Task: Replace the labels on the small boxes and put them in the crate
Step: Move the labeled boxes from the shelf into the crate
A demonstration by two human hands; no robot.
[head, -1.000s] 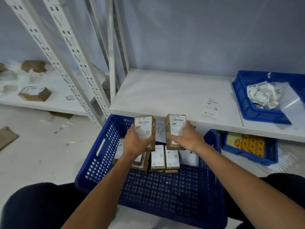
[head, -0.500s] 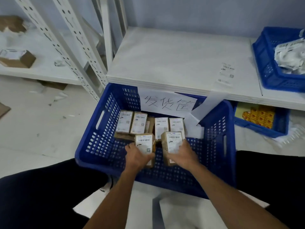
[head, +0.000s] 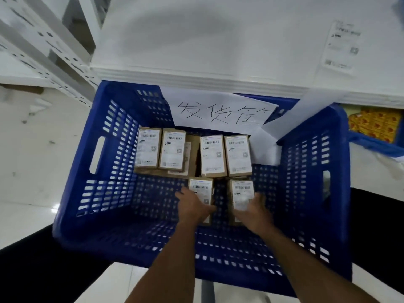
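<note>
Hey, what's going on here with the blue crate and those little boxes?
A person is loading small labelled boxes into the blue crate. The left hand grips the left box and the right hand grips the right box, both at the crate floor, in front of a back row of four labelled boxes. A paper sign hangs on the far wall.

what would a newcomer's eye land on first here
The big blue crate fills the middle of the view, with a white paper sign bearing handwritten characters on its far wall. A row of labelled boxes lies at the far end of its floor. In front of them, the left hand holds the left box and the right hand holds the right box, both low inside the crate.
</note>
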